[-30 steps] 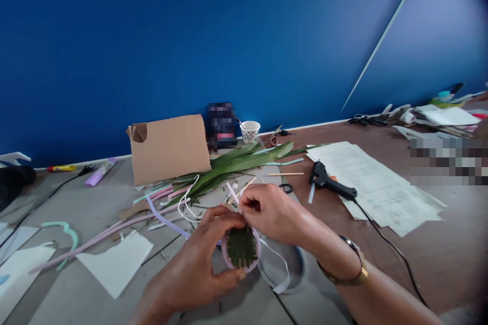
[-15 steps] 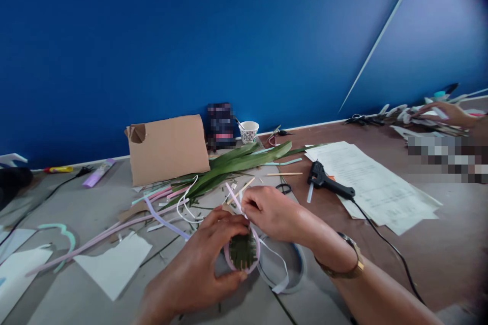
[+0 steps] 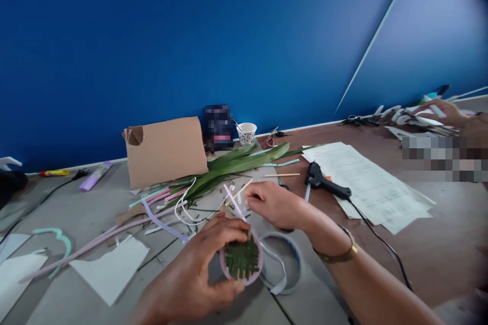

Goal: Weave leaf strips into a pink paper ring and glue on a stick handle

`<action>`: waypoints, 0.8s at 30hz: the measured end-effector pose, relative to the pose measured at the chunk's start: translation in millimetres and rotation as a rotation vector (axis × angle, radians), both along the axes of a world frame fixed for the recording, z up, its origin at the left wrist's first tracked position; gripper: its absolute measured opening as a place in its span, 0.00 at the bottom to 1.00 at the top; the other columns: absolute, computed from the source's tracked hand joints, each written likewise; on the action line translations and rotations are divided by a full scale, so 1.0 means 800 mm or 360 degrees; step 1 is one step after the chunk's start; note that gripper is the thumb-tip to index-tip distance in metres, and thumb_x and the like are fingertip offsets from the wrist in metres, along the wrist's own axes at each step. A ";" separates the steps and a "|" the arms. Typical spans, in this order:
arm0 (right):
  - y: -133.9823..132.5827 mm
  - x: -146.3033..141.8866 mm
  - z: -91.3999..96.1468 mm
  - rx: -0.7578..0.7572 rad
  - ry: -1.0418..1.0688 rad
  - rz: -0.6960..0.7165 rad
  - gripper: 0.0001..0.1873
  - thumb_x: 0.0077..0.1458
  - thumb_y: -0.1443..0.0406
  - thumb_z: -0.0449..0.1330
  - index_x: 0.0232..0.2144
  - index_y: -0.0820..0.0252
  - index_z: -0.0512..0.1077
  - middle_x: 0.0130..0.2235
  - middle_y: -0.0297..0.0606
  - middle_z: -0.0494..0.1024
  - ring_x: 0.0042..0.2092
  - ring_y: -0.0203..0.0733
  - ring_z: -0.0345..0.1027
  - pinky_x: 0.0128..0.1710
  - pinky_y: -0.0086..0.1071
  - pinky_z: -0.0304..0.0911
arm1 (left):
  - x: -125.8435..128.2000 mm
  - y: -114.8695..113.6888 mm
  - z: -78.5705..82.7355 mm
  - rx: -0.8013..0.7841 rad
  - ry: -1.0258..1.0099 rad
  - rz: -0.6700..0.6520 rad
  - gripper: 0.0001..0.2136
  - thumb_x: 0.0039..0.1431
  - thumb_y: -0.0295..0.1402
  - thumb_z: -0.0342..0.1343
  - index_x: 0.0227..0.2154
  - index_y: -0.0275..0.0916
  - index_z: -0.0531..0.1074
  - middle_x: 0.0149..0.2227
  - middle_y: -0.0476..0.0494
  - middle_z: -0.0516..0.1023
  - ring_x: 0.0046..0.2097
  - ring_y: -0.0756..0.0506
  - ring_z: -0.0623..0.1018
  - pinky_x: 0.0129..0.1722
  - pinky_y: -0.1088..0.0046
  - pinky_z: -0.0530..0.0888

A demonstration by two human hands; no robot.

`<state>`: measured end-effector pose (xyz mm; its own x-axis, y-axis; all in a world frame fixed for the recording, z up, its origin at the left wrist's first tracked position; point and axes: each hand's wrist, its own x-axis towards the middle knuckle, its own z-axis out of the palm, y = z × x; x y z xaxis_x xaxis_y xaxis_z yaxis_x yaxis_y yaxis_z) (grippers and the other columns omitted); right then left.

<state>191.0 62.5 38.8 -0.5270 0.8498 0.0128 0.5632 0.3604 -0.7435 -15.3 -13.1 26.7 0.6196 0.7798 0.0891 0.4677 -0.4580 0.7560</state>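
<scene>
My left hand [image 3: 202, 264] grips a round woven green leaf disc [image 3: 242, 258] edged with a pale pink strip, thumb at the near side and fingers over the far rim. The strip's free end [image 3: 233, 198] sticks up past the rim, away from me. Just right of that end is my right hand [image 3: 267, 204], its fingers curled closed; what they hold, if anything, is hidden. A roll of tape [image 3: 299, 264] with a loose white end lies right of the disc.
A glue gun [image 3: 328, 185] with its cord lies by printed sheets [image 3: 366, 177] on the right. Long green leaves [image 3: 244, 162], a cardboard piece [image 3: 165, 152] and a paper cup [image 3: 246, 133] are toward the wall. Cut paper [image 3: 112, 269] lies left. Another person's hand [image 3: 444, 114] is far right.
My right hand has shifted slightly away from the base of the pink strip. The disc has tilted so that more of its woven face shows, still in my left hand.
</scene>
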 end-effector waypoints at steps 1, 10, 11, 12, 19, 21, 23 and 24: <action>0.002 0.002 -0.001 -0.0009 0.0025 0.0005 0.14 0.49 0.74 0.50 0.16 0.59 0.52 0.19 0.25 0.51 0.25 0.31 0.46 0.24 0.29 0.42 | -0.002 0.000 -0.001 -0.0063 -0.0057 0.0019 0.25 0.47 0.25 0.61 0.49 0.49 0.65 0.56 0.47 0.69 0.59 0.40 0.67 0.59 0.63 0.62; -0.011 0.004 0.016 -0.0129 0.0511 -0.0152 0.11 0.57 0.63 0.51 0.24 0.60 0.63 0.23 0.26 0.58 0.26 0.32 0.51 0.26 0.27 0.49 | -0.005 0.012 -0.026 -0.0561 -0.0860 0.0315 0.24 0.51 0.31 0.62 0.52 0.47 0.64 0.53 0.43 0.71 0.57 0.40 0.68 0.56 0.64 0.64; -0.017 0.001 0.020 -0.0121 0.0555 -0.0152 0.11 0.57 0.63 0.52 0.24 0.60 0.63 0.23 0.26 0.58 0.26 0.32 0.51 0.26 0.27 0.49 | -0.004 0.014 -0.028 -0.0544 -0.0946 0.0348 0.24 0.51 0.32 0.63 0.51 0.47 0.64 0.52 0.43 0.71 0.57 0.40 0.68 0.56 0.65 0.64; -0.023 -0.003 0.025 -0.0117 0.0593 -0.0140 0.10 0.57 0.64 0.52 0.24 0.60 0.63 0.23 0.26 0.58 0.26 0.31 0.51 0.26 0.26 0.49 | -0.003 0.015 -0.028 -0.0524 -0.1017 0.0391 0.23 0.51 0.33 0.63 0.50 0.47 0.65 0.51 0.43 0.72 0.57 0.41 0.68 0.55 0.66 0.65; -0.063 -0.023 0.039 -0.0057 0.0759 0.0030 0.07 0.60 0.68 0.51 0.29 0.59 0.65 0.30 0.30 0.66 0.32 0.33 0.59 0.33 0.26 0.56 | 0.004 0.022 -0.028 -0.0560 -0.1254 0.0613 0.23 0.49 0.40 0.65 0.48 0.44 0.66 0.48 0.41 0.74 0.55 0.40 0.69 0.43 0.71 0.71; -0.069 -0.028 0.036 0.0024 0.0770 0.0015 0.08 0.61 0.68 0.51 0.29 0.58 0.65 0.32 0.31 0.66 0.33 0.33 0.60 0.34 0.27 0.56 | 0.006 0.022 -0.027 -0.0527 -0.1250 0.0654 0.22 0.48 0.40 0.65 0.46 0.43 0.67 0.48 0.41 0.74 0.56 0.39 0.68 0.45 0.70 0.70; -0.074 -0.033 0.032 0.0121 0.0747 -0.0074 0.08 0.61 0.68 0.51 0.29 0.58 0.66 0.32 0.31 0.66 0.33 0.33 0.60 0.33 0.27 0.56 | 0.008 0.022 -0.028 -0.0503 -0.1235 0.0692 0.20 0.49 0.40 0.65 0.45 0.43 0.68 0.48 0.42 0.74 0.55 0.40 0.68 0.46 0.71 0.69; -0.077 -0.036 0.030 0.0164 0.0733 -0.0136 0.08 0.61 0.68 0.51 0.29 0.58 0.66 0.32 0.31 0.67 0.32 0.33 0.60 0.33 0.26 0.56 | 0.010 0.022 -0.028 -0.0508 -0.1227 0.0704 0.19 0.50 0.39 0.64 0.45 0.43 0.68 0.48 0.42 0.73 0.55 0.41 0.68 0.46 0.71 0.69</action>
